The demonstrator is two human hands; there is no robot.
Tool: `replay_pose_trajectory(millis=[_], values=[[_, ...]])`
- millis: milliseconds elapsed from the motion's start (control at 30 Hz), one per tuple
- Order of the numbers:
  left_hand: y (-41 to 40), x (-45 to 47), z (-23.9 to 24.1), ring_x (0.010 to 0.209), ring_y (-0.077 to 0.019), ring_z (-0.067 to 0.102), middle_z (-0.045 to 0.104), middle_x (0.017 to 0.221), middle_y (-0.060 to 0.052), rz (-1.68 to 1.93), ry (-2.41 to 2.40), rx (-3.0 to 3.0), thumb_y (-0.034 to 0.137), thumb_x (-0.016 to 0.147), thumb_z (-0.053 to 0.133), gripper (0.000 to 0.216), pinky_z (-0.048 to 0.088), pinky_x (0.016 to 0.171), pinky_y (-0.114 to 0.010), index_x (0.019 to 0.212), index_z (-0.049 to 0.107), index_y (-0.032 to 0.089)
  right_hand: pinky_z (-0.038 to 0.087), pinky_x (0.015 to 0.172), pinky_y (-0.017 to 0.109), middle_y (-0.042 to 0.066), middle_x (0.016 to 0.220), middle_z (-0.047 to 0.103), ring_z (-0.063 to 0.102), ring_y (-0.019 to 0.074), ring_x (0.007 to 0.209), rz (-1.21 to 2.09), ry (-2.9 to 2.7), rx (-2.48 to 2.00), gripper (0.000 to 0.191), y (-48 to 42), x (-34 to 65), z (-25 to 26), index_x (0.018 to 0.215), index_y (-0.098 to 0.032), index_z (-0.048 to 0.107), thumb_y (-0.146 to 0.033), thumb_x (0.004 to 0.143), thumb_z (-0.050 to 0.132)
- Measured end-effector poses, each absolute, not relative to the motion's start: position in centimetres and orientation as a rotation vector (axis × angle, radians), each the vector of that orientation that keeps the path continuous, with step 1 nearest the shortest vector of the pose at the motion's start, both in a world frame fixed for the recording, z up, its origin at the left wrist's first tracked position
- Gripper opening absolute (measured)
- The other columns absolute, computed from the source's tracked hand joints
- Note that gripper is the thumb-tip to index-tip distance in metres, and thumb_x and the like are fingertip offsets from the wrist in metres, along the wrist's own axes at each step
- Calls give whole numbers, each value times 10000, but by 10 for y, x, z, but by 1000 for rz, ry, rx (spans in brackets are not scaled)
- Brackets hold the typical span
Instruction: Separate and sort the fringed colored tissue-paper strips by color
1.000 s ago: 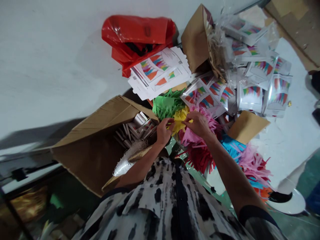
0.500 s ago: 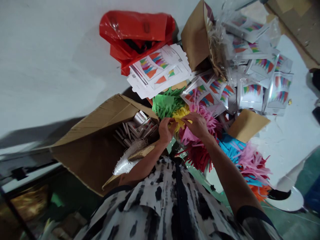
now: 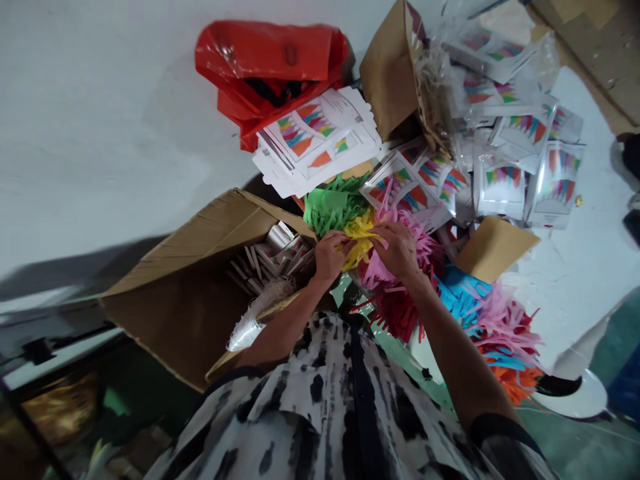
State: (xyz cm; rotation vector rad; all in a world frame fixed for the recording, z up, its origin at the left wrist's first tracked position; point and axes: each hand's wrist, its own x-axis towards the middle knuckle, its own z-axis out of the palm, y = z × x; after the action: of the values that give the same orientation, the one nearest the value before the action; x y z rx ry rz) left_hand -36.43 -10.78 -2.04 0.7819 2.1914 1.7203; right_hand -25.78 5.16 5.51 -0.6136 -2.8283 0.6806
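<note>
left hand [image 3: 330,257], right hand [image 3: 399,251]; both pinch yellow fringe [image 3: 359,231]; green fringe [image 3: 331,208] beside

We get dim, cool, greyish light here. Desk [image 3: 100,133] brightest, yet flat and grey. Soft shadows spread left of red bag [image 3: 270,57] and cardboard box [image 3: 193,227], so we read light from right. Glints: small hot spots on red bag, pale sheen across clear packets [image 3: 555,187]. Inside of cardboard box sinks to deep brown; lower-left corner we barely make out. Yellow paper strips [image 3: 359,230] look soft, fine edges merging. Wide lens stretches patterned shirt [image 3: 330,400] towards bottom; we see dark right-edge shapes, too murky to name.
</note>
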Motion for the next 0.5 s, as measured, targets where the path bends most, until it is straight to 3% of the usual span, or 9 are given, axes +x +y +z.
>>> replay_pose_trajectory(millis=[200,333,500], values=[[-102,-369,-17,826,-177,674,698,875,-43,1778,2152,698,430,838,813,268,554,766,-302,759,711,195,518,990,490,138,1179,745,662,309,1111,630,-2551,-1004,294,50,-247,36,1194,-204,728,-276,950,581],[-97,-366,-18,728,-141,613,659,801,-8,1768,2109,582,419,791,826,289,524,679,-259,735,659,190,581,795,395,128,1026,781,705,234,847,991,-2273,-1197,307,50,-243,14,1131,-179,725,-383,948,585],[-95,-366,-16,612,-105,520,556,663,46,1706,1989,531,477,778,815,381,460,581,-224,700,559,205,586,782,360,110,1019,781,710,216,851,1278,-2140,-1204,353,51,-239,4,1059,-177,762,-476,914,645]])
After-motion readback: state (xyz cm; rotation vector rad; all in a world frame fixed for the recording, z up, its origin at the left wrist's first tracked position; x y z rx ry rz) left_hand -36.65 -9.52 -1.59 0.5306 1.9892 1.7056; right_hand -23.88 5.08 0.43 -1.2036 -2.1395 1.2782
